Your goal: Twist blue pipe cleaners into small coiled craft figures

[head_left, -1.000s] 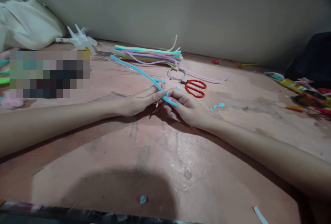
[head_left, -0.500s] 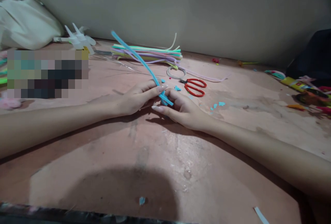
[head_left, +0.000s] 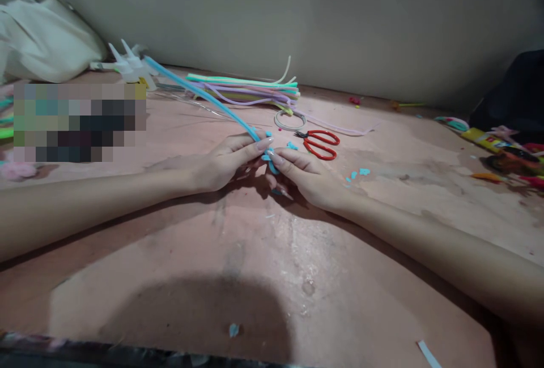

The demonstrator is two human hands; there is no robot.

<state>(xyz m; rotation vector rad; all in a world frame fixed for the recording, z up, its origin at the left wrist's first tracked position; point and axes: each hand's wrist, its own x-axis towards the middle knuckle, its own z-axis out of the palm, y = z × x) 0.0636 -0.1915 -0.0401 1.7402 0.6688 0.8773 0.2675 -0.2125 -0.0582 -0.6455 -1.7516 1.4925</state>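
A long blue pipe cleaner (head_left: 199, 93) runs from my fingers up and away to the left, its free end in the air near the wall. My left hand (head_left: 227, 158) pinches it near its lower end, and my right hand (head_left: 304, 175) grips the short bent end right beside the left fingertips. Both hands rest low over the pinkish table (head_left: 263, 255), fingertips touching. Small blue offcuts (head_left: 359, 173) lie on the table just right of my right hand.
Red-handled scissors (head_left: 321, 144) and a wire ring (head_left: 289, 120) lie just beyond my hands. A bundle of coloured pipe cleaners (head_left: 246, 90) rests near the wall. A white cloth bag (head_left: 46, 39) sits far left, white plastic pieces (head_left: 130, 65) beside it, craft clutter (head_left: 505, 155) far right.
The pipe cleaner's free end has swung down and to the left after rising half a second ago. My right fingers have closed over its bent end.
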